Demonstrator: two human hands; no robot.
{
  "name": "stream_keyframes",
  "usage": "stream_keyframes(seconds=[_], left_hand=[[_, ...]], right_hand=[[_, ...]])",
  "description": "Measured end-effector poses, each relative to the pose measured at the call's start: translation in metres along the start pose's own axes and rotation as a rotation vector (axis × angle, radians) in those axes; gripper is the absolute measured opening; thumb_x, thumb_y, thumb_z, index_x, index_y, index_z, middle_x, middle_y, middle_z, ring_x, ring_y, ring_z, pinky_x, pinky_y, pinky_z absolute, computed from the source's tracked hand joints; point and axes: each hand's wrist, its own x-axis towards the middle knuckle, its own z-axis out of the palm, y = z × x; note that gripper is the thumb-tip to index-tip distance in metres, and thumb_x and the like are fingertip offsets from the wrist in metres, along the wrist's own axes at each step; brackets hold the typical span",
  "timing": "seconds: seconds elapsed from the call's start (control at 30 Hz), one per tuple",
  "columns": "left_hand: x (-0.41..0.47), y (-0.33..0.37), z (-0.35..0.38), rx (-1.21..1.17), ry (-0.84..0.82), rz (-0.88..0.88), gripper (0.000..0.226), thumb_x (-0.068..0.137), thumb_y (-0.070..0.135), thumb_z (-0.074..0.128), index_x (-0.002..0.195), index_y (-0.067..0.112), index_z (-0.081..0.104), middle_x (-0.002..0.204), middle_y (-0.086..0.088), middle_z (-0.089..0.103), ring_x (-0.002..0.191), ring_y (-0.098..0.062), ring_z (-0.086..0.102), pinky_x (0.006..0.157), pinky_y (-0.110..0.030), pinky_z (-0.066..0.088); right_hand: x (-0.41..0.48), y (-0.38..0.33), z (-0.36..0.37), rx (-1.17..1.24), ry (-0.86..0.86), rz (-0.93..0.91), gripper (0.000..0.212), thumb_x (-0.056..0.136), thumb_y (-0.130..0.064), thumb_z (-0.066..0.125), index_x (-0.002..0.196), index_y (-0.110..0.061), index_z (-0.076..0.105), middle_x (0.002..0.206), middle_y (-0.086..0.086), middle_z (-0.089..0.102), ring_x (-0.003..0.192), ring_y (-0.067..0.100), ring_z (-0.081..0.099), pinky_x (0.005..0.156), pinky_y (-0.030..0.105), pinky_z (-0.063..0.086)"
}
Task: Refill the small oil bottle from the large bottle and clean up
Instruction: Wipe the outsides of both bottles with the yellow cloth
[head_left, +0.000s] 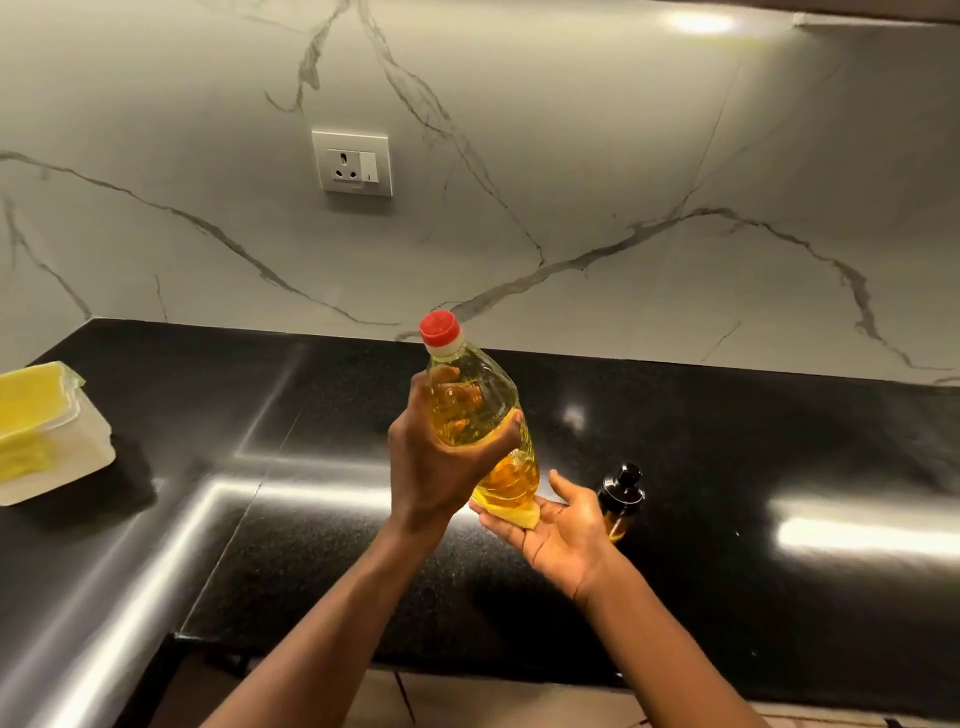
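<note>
Large bottle (493, 395) is held up off the counter (727, 467), approx centre of view, tilted w/ its red cap (440, 328) on and leaning up-left, base down-right. Left hand (431, 462) grips it round the mid body: thumb across the near side, fingers curled round the far side and seen thru the yellow oil. Right hand (563, 530) sits under the base, palm up, fingers fairly straight, thumb raised and apart from the bottle. A yellow cloth (511, 514) lies on those fingers, btwn them and the bottle's base, touching both. So the bottle is above and just left of the right palm and to the right of the left palm. Small oil bottle (621, 499), black top on, some amber oil inside, stands upright on the counter just behind the right hand, partly hidden by it. Far left on the counter: a white container (78, 457) w/ smth yellow (26, 410) in it, can't tell what. Marble backsplash (623, 156) w/ a wall socket (353, 163) behind.
</note>
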Motion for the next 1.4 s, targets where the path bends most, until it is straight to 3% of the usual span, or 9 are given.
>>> stream_keyframes(seconds=[0.27, 0.4, 0.63, 0.83, 0.93, 1.03, 1.13, 1.2, 1.4], left_hand=[[0.000, 0.002, 0.003, -0.012, 0.043, 0.017, 0.065, 0.069, 0.050, 0.090, 0.121, 0.046, 0.050, 0.108, 0.028, 0.066, 0.099, 0.010, 0.069, 0.080, -0.010, 0.055], [-0.002, -0.001, 0.001, -0.002, 0.055, 0.058, 0.074, 0.069, 0.048, 0.092, 0.129, 0.036, 0.050, 0.109, 0.028, 0.065, 0.100, 0.011, 0.068, 0.081, -0.009, 0.054], [0.005, -0.001, -0.004, -0.041, 0.084, 0.035, 0.067, 0.069, 0.049, 0.089, 0.122, 0.045, 0.049, 0.108, 0.037, 0.067, 0.101, 0.011, 0.068, 0.082, -0.009, 0.054], [0.012, -0.010, -0.005, -0.001, 0.073, 0.061, 0.075, 0.071, 0.054, 0.089, 0.132, 0.035, 0.050, 0.114, 0.024, 0.067, 0.104, 0.006, 0.069, 0.085, -0.013, 0.056], [0.024, -0.018, -0.006, -0.010, 0.078, 0.036, 0.072, 0.070, 0.053, 0.090, 0.129, 0.034, 0.052, 0.112, 0.023, 0.068, 0.101, 0.006, 0.070, 0.082, -0.013, 0.056], [0.034, -0.034, -0.001, 0.021, 0.064, 0.010, 0.074, 0.069, 0.051, 0.093, 0.128, 0.034, 0.052, 0.111, 0.023, 0.067, 0.100, 0.006, 0.070, 0.082, -0.016, 0.058], [0.049, -0.053, 0.007, 0.053, 0.031, -0.003, 0.076, 0.069, 0.050, 0.094, 0.128, 0.033, 0.051, 0.111, 0.018, 0.067, 0.101, 0.007, 0.068, 0.084, -0.020, 0.059], [0.062, -0.066, 0.015, 0.081, -0.007, -0.011, 0.077, 0.068, 0.048, 0.095, 0.128, 0.031, 0.051, 0.113, 0.011, 0.068, 0.101, 0.007, 0.067, 0.085, -0.021, 0.059], [0.093, -0.108, 0.036, 0.145, -0.159, -0.089, 0.089, 0.068, 0.049, 0.097, 0.136, 0.023, 0.046, 0.125, -0.002, 0.067, 0.111, -0.016, 0.068, 0.093, -0.031, 0.061]], right_hand=[[-0.002, -0.010, 0.002, 0.074, 0.077, -0.214, 0.060, 0.106, -0.043, 0.047, 0.131, 0.010, 0.059, 0.119, 0.032, 0.071, 0.117, 0.048, 0.066, 0.107, 0.062, 0.048], [0.001, 0.002, 0.011, -0.023, 0.079, -0.185, 0.067, 0.105, -0.054, 0.044, 0.133, 0.005, 0.060, 0.122, 0.029, 0.072, 0.119, 0.047, 0.067, 0.107, 0.065, 0.046], [0.000, 0.000, 0.000, 0.003, 0.122, -0.265, 0.062, 0.104, -0.053, 0.046, 0.131, 0.001, 0.063, 0.116, 0.026, 0.075, 0.116, 0.046, 0.068, 0.110, 0.062, 0.046], [0.011, 0.012, 0.022, -0.029, 0.148, -0.219, 0.051, 0.106, -0.046, 0.049, 0.128, -0.003, 0.065, 0.119, 0.023, 0.075, 0.115, 0.042, 0.069, 0.093, 0.056, 0.056], [0.021, 0.016, 0.013, -0.062, 0.268, -0.217, 0.031, 0.100, -0.023, 0.064, 0.126, -0.005, 0.063, 0.116, 0.022, 0.074, 0.106, 0.039, 0.071, 0.077, 0.050, 0.061], [0.026, 0.011, 0.006, -0.058, 0.379, -0.239, 0.032, 0.094, -0.006, 0.069, 0.125, -0.004, 0.062, 0.109, 0.021, 0.073, 0.094, 0.034, 0.072, 0.063, 0.041, 0.060], [0.030, 0.004, 0.002, -0.027, 0.399, -0.271, 0.020, 0.095, -0.004, 0.068, 0.115, -0.005, 0.062, 0.102, 0.019, 0.072, 0.089, 0.031, 0.070, 0.072, 0.043, 0.057], [0.033, 0.005, 0.002, -0.054, 0.426, -0.295, 0.011, 0.097, -0.003, 0.066, 0.106, -0.007, 0.062, 0.095, 0.017, 0.071, 0.084, 0.030, 0.068, 0.069, 0.042, 0.054], [0.042, 0.024, 0.003, -0.105, 0.456, -0.311, 0.008, 0.099, -0.002, 0.062, 0.095, -0.009, 0.063, 0.094, 0.016, 0.068, 0.085, 0.029, 0.066, 0.071, 0.046, 0.054]])
